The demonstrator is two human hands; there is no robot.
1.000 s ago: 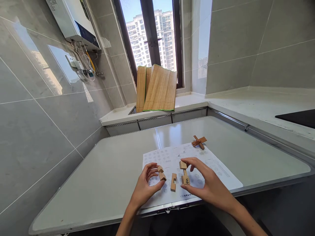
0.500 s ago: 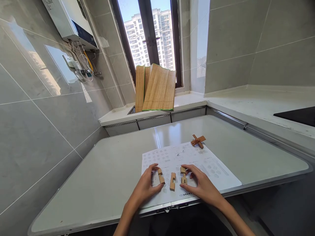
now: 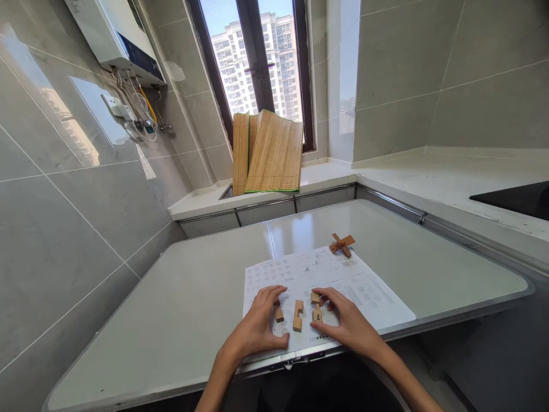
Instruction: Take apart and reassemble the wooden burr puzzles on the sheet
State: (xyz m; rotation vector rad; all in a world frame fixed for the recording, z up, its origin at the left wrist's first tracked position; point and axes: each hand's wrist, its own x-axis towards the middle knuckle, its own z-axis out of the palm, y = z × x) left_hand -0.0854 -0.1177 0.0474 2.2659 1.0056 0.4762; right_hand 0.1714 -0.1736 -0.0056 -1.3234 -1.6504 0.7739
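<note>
Three notched wooden puzzle blocks lie in a row on a printed sheet (image 3: 309, 269). My left hand (image 3: 257, 323) arches over the left block (image 3: 279, 313), thumb and fingers spread apart, and its fingers hide the block's far end. Between my hands is the middle block (image 3: 297, 316), with its notch facing right; neither hand touches it. My right hand (image 3: 349, 320) pinches the right block (image 3: 317, 313) lengthwise, forefinger at its far end and thumb at its near end. That block bears a dark mark like a 3.
A crossed brown wooden piece (image 3: 342, 245) lies at the sheet's far corner. The pale folding table (image 3: 193, 320) meets a white counter (image 3: 394, 171) behind. Bamboo mats (image 3: 277, 151) lean by the window. A water heater (image 3: 118, 43) with hoses hangs at upper left.
My left thumb has come away from the near end of the left block, and the hand has opened over it. My right hand keeps its pinch. The view has shifted slightly.
</note>
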